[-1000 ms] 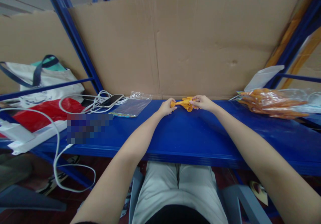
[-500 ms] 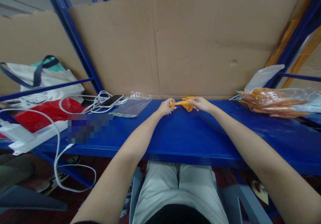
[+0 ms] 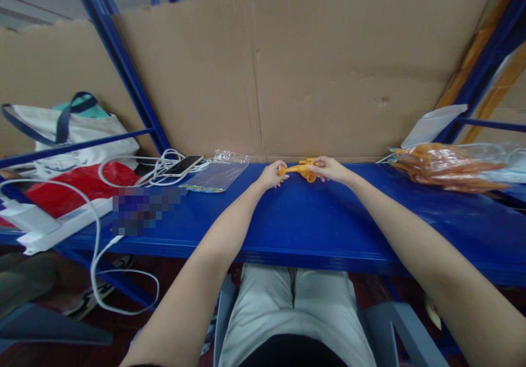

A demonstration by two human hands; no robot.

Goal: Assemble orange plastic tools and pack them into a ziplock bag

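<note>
Your left hand (image 3: 271, 174) is closed around the left end of a small orange plastic toy (image 3: 299, 168), and your right hand (image 3: 331, 169) pinches its right end between the fingertips, so the piece is gripped from both sides. The toy sits low over the far edge of the blue worktop (image 3: 312, 224), close to the cardboard backing (image 3: 320, 71); from this distance you cannot tell whether it rests on the surface or hangs just above it. It looks like a thin shaft with a rounded part below, though the detail is too small to be sure.

To the left of your left hand lies a clear plastic bag (image 3: 217, 173), flat on the worktop. Just beyond it a phone (image 3: 183, 165) rests on a tangle of white cable (image 3: 123, 172), which loops down off the edge. Farther left are a red bag (image 3: 69, 187) and a white tote bag (image 3: 74, 131) with dark blue handles.

Well apart on your right, a clear bag of orange pieces (image 3: 444, 167) lies on the worktop, with a white sheet (image 3: 433, 126) leaning behind it against the blue rack post (image 3: 485, 55).
</note>
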